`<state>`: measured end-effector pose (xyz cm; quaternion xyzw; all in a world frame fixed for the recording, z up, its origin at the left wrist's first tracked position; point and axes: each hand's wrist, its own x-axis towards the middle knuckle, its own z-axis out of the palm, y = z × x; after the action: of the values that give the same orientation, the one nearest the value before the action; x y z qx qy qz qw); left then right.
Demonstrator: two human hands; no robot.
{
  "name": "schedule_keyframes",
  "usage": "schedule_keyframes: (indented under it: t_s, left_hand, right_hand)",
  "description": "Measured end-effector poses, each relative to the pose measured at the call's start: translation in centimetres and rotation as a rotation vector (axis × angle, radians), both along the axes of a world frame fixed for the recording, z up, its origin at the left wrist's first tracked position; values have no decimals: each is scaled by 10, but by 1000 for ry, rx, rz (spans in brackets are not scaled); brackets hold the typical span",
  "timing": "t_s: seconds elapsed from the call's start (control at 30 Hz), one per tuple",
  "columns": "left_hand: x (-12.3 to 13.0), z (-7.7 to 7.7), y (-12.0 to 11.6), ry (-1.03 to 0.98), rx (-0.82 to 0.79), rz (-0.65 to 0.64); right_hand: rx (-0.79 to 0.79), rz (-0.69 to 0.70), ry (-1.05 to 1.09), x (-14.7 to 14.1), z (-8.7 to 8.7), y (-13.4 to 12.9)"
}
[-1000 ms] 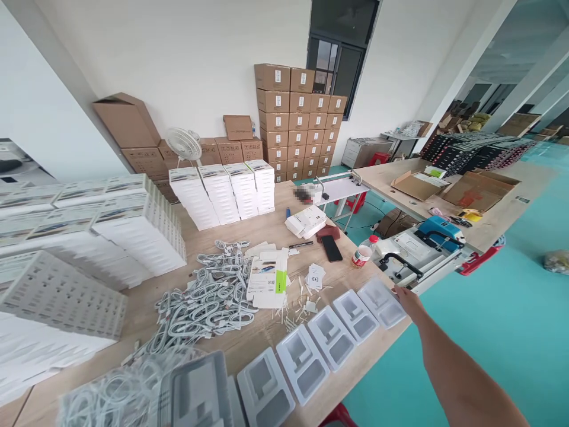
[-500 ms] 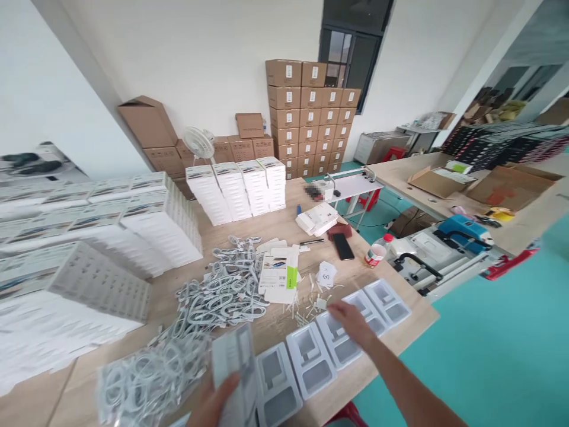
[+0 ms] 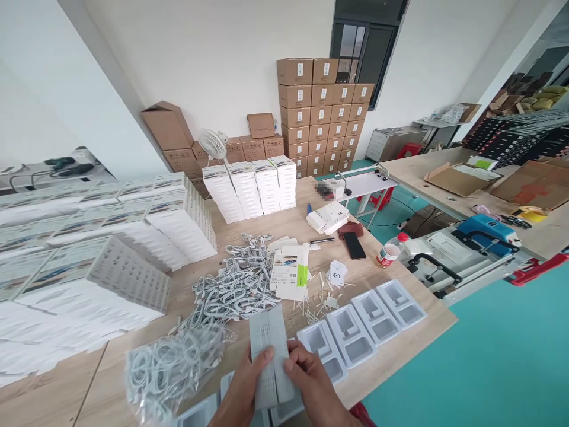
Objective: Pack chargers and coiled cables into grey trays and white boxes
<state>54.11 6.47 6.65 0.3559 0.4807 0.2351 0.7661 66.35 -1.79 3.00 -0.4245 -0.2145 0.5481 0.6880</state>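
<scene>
Both hands are closed around a stack of nested grey plastic trays [image 3: 269, 344], held up on edge over the near side of the table. My left hand [image 3: 249, 376] grips the stack's left side, thumb on its front. At the right side, my right hand [image 3: 311, 376] pinches the edge with thumb and fingers. Just right of it, a row of single blister trays [image 3: 351, 336] lies with compartments facing up. More trays [image 3: 199, 413] sit partly hidden below my hands. Beyond the stack is a heap of coiled white cables [image 3: 231, 290].
Bagged cables [image 3: 171, 362] lie at the near left, with stacked white boxes [image 3: 128, 273] behind. A flattened white box [image 3: 288, 270], small white pieces [image 3: 317, 305], cards [image 3: 336, 274], a phone [image 3: 354, 245] and a bottle [image 3: 391, 250] are on the table [image 3: 400, 350].
My right hand has come back from the tray row to the stack and now grips it. The stack has moved right and up in view, held by both hands. The view has shifted left.
</scene>
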Motion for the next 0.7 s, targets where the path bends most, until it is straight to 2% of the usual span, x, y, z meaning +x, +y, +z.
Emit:
schedule_keyframes:
  t_s: [0.13,0.23,0.4,0.53,0.6,0.7]
  left_hand:
    - [-3,12,9,41,-91,63]
    - [3,15,11,44,-61,58]
    - [19,11,-3,-56,1,-34]
    - [12,7,-6,-101,0,-124]
    - [3,3,-3,-117,-45,-110]
    - [-16,-5,2,-86,-222,8]
  right_hand:
    - [-55,-89,-99,40,13,-12]
    - [-50,-121,-140,55,18,-14]
    - [-19,-51,-165,28,16,-5]
    - [27,1,-165,5,16,-1]
    - [50,13,-96,0,16,-1]
    - [-5,7,-31,8,15,-1]
